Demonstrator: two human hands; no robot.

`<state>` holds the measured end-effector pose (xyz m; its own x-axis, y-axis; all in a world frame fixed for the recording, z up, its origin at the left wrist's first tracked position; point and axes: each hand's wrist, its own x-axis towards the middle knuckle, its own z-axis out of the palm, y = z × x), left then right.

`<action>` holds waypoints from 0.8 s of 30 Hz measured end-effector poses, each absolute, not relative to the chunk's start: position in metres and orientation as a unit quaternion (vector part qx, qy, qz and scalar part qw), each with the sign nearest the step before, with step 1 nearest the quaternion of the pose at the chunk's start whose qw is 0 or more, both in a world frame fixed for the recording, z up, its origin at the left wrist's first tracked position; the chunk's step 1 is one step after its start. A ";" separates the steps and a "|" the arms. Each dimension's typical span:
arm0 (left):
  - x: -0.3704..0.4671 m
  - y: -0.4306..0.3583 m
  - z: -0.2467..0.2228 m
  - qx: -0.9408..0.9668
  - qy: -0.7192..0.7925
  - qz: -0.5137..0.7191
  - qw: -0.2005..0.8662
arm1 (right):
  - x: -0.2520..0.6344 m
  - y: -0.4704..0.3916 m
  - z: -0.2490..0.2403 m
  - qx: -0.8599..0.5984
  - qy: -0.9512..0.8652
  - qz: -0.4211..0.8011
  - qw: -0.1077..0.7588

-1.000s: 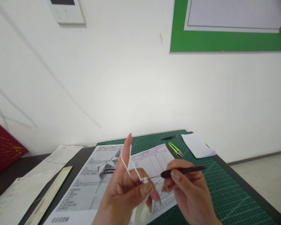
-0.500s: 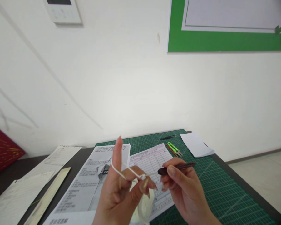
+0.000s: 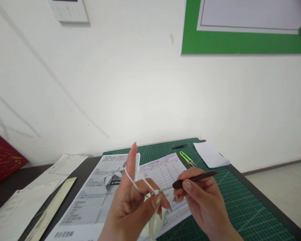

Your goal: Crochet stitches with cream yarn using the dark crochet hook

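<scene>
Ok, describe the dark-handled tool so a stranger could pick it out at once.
Find the green gridded mat, then the right hand above it. That hand grips the dark-handled tool; unlike the slim black tool lying on the mat, its thin shaft reaches the white yarn.

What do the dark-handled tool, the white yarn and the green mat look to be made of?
Dark-handled tool: smooth handle, maybe plastic or wood; thin, straight, greyish shaft, likely metal. White yarn: matte fibre, bending softly; cotton or synthetic, I can't tell. Green mat: probably plastic, flat, matte, with a fine grid.
</scene>
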<state>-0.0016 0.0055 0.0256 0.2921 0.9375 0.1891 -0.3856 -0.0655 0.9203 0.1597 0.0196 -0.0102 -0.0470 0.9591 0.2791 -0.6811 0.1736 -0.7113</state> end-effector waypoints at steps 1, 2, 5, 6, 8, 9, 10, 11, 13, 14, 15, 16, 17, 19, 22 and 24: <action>0.000 0.006 0.025 0.498 0.281 0.525 0.631 | 0.159 0.019 -0.009 -0.191 -0.400 0.589 0.676; 0.001 0.007 0.025 0.490 0.291 0.526 0.631 | 0.159 0.019 -0.008 -0.201 -0.424 0.553 0.688; 0.010 0.008 0.025 0.442 0.321 0.565 0.619 | 0.157 0.016 -0.007 -0.234 -0.530 0.395 0.713; 0.013 0.008 0.026 0.417 0.325 0.581 0.619 | 0.156 0.015 -0.008 -0.244 -0.572 0.332 0.709; 0.017 0.009 0.026 0.361 0.319 0.602 0.637 | 0.157 0.012 -0.013 -0.247 -0.656 0.198 0.685; 0.018 0.009 0.025 0.339 0.311 0.603 0.652 | 0.159 0.010 -0.017 -0.247 -0.694 0.136 0.663; 0.017 0.010 0.025 0.322 0.300 0.597 0.671 | 0.160 0.008 -0.021 -0.233 -0.724 0.070 0.646; 0.016 0.010 0.025 0.312 0.286 0.587 0.690 | 0.162 0.006 -0.025 -0.248 -0.744 0.022 0.620; 0.011 0.011 0.025 0.297 0.247 0.565 0.729 | 0.165 0.003 -0.031 -0.245 -0.782 -0.042 0.572; 0.009 0.012 0.025 0.296 0.229 0.554 0.744 | 0.165 0.003 -0.032 -0.240 -0.785 -0.035 0.570; 0.007 0.012 0.025 0.299 0.214 0.546 0.753 | 0.164 0.002 -0.031 -0.231 -0.776 -0.007 0.587; 0.005 0.012 0.025 0.305 0.203 0.541 0.757 | 0.162 0.003 -0.030 -0.222 -0.757 0.049 0.612; 0.004 0.013 0.026 0.312 0.193 0.538 0.759 | 0.160 0.004 -0.027 -0.213 -0.724 0.115 0.646; 0.003 0.013 0.026 0.326 0.170 0.529 0.765 | 0.155 0.007 -0.021 -0.197 -0.662 0.246 0.680; 0.001 0.012 0.027 0.338 0.156 0.513 0.774 | 0.149 0.011 -0.016 -0.173 -0.576 0.366 0.711; -0.001 0.012 0.026 0.356 0.170 0.503 0.769 | 0.148 0.013 -0.016 -0.151 -0.529 0.431 0.715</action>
